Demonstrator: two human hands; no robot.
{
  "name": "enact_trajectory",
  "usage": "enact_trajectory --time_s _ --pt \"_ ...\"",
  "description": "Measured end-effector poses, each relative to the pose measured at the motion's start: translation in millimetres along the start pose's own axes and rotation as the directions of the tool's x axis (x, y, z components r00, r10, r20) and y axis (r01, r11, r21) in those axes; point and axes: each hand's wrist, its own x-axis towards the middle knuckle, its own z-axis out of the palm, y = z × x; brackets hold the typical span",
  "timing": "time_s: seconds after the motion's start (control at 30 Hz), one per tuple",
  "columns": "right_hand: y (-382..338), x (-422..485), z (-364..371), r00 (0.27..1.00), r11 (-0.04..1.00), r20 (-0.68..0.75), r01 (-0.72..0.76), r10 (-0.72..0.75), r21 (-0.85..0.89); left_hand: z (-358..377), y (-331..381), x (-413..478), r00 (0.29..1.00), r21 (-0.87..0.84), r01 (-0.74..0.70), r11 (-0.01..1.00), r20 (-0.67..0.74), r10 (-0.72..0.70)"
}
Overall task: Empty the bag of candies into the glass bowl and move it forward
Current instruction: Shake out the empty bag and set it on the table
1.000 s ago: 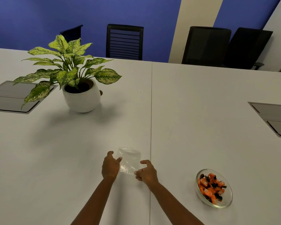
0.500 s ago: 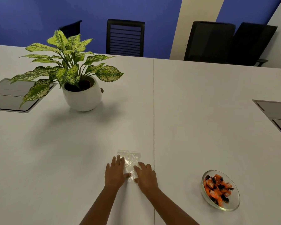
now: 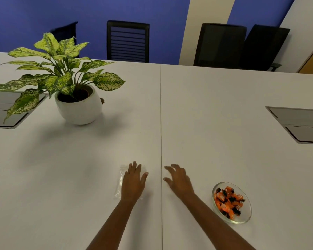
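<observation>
The clear plastic bag [image 3: 120,184] lies flat and empty on the white table, mostly covered by my left hand [image 3: 134,181], which rests palm down on it with fingers spread. My right hand [image 3: 178,179] hovers to the right of the table seam, fingers apart, holding nothing. The glass bowl [image 3: 242,220] sits at the lower right, filled with orange and black wrapped candies [image 3: 228,202], a short way right of my right forearm.
A potted plant in a white pot [image 3: 79,110] stands at the back left. Grey cable hatches [image 3: 296,123] are set into the table at the right and the left edge [image 3: 0,112]. Black chairs [image 3: 127,41] line the far side.
Both hands pressed the bag flat onto the table; then my right hand lifted off it and moved right, across the seam. My left hand stayed on the bag.
</observation>
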Motion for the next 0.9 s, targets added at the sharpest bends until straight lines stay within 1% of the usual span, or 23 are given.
enact_trajectory --time_s 0.07,0.17,0.3,0.37,0.43,0.5,0.57,0.6,0.7,0.77,0.8,0.9 --pt "21 -3 -18 0.996 0.997 -0.066 -0.052 0.055 0.053 8 22 -1 0.999 -0.179 -0.050 0.983 -0.018 0.048" --pt "55 -12 -42 0.975 0.980 -0.170 -0.112 0.140 0.165 23 58 -5 0.996 -0.391 -0.088 0.916 -0.012 0.090" --pt "101 -30 -64 0.922 0.939 -0.287 -0.171 0.259 0.299 46 103 -17 0.994 -0.593 0.007 0.805 0.093 0.060" --pt "122 -42 -69 0.888 0.911 -0.329 -0.194 0.321 0.365 57 121 -23 0.984 -0.646 0.073 0.760 0.171 0.051" --pt "143 -56 -71 0.847 0.847 -0.337 -0.217 0.411 0.486 70 137 -31 0.967 -0.675 0.131 0.726 0.248 0.056" --pt "159 -67 -68 0.792 0.726 -0.298 -0.246 0.533 0.643 82 150 -38 0.950 -0.698 0.186 0.691 0.308 0.056" --pt "170 -76 -60 0.737 0.550 -0.202 -0.265 0.645 0.792 93 161 -45 0.934 -0.720 0.236 0.653 0.354 0.052" --pt "174 -80 -56 0.722 0.456 -0.146 -0.255 0.677 0.853 98 167 -48 0.925 -0.727 0.261 0.635 0.377 0.051" --pt "177 -90 -39 0.719 0.207 -0.027 -0.165 0.695 0.964 109 176 -54 0.896 -0.753 0.359 0.551 0.444 0.024" --pt "176 -95 -30 0.725 0.075 0.020 -0.099 0.688 0.992 115 179 -56 0.882 -0.780 0.404 0.478 0.470 0.022" --pt "177 -97 -25 0.731 0.027 0.038 -0.076 0.681 0.997 117 180 -57 0.882 -0.795 0.410 0.448 0.470 0.027" --pt "176 -99 -16 0.751 -0.069 0.077 -0.042 0.655 0.997 123 183 -61 0.882 -0.820 0.431 0.377 0.471 0.016"
